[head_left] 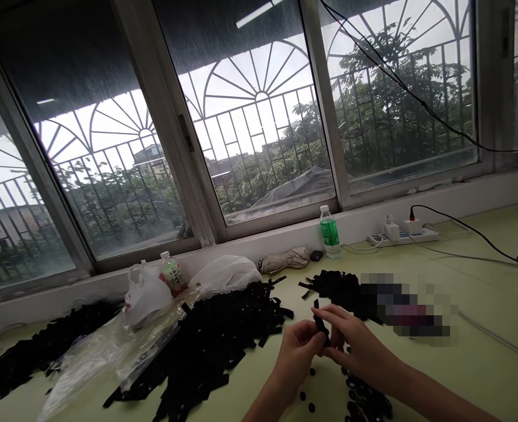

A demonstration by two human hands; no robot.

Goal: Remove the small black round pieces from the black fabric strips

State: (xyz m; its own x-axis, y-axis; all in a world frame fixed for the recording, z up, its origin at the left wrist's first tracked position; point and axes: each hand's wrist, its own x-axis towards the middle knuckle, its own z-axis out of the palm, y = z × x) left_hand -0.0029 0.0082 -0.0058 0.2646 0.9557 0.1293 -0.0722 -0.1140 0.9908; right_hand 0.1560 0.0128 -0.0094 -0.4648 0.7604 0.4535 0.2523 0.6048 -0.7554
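**Holding one black strip in two hands**

Pinching a short black strip [320, 321] between both hands, just over the table [483, 351] and near its front edge. Closing the left hand [300, 347] tight on the strip's lower end, with thumb and fingers curled in. Squeezing the top part with the right hand [352, 340], with fingers nearly shut on it. Holding the strip almost upright, poking up a bit above the fingers. Working just beside a big pile [215, 346] of the same black strips on the left, with a smaller pile [342, 290] right behind the hands. Hovering over some little black dots [310, 405] on the table. Sitting far from the green bottle [329, 232] and the power strip [403, 236] back by the window [259, 117].
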